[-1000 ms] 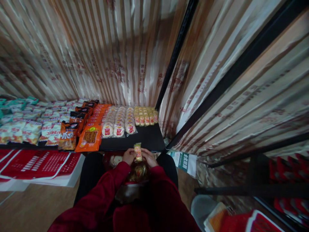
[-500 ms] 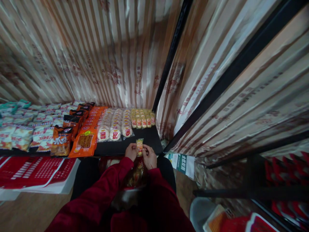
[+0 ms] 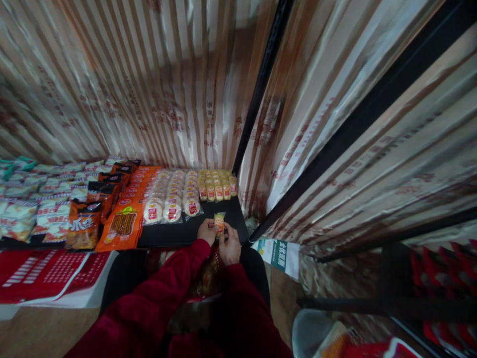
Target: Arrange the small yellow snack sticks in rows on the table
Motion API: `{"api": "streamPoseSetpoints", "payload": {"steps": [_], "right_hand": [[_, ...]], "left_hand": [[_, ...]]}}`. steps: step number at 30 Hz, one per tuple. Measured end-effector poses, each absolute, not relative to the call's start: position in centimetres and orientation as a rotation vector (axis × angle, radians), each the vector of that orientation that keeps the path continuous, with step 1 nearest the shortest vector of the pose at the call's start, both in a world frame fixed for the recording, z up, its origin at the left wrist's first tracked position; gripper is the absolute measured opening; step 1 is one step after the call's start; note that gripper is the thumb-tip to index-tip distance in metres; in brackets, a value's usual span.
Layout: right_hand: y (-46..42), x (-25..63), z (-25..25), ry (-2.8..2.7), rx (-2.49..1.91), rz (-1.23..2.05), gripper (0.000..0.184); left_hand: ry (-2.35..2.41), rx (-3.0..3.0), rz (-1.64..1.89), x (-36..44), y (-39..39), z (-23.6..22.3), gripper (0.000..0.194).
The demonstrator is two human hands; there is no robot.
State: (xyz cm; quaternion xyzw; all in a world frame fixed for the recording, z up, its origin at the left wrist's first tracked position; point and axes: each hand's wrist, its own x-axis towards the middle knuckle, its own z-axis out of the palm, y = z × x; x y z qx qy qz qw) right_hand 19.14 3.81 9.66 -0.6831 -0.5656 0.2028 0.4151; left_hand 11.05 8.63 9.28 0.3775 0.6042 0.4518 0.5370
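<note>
A small yellow snack packet (image 3: pixel 219 223) with a red-orange label stands upright between my hands, over the front edge of the black shelf (image 3: pixel 164 233). My left hand (image 3: pixel 207 232) pinches its left side and my right hand (image 3: pixel 230 244) grips its right side. Behind it, similar small yellow packets (image 3: pixel 218 186) stand in tight rows at the shelf's right end. Left of those lie rows of round white wrapped cakes (image 3: pixel 172 206) with red labels. Below my hands, a bag of wrapped items between my knees is dark and partly covered by my sleeves.
Further left are orange snack bags (image 3: pixel 121 223), black-and-orange bags (image 3: pixel 84 223) and white snack bags (image 3: pixel 18 216). A red basket (image 3: pixel 48 273) sits under the shelf. Black metal posts (image 3: pixel 263 89) stand before the foil-covered wall. A grey bin (image 3: pixel 309 328) is at lower right.
My view has shifted slightly, so the shelf goods sit a little further left. Both hands still hold the small yellow packet, now slightly right of where it was in the picture.
</note>
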Motion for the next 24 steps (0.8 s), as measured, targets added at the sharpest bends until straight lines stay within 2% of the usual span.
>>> {"api": "streamPoseSetpoints", "payload": {"steps": [8, 15, 24], "right_hand": [[4.9, 19.7, 9.1, -1.36, -1.679, 0.604, 0.047], [6.2, 20.0, 8.2, -1.388, -1.671, 0.441, 0.049], [9.3, 21.5, 5.4, -1.4, -1.665, 0.477, 0.06]], "left_hand": [[1.593, 1.082, 1.01, 12.1, 10.1, 9.8, 0.021], [1.628, 1.108, 0.993, 13.7, 12.0, 9.9, 0.021], [1.647, 1.179, 0.983, 15.4, 14.7, 10.3, 0.018]]}}
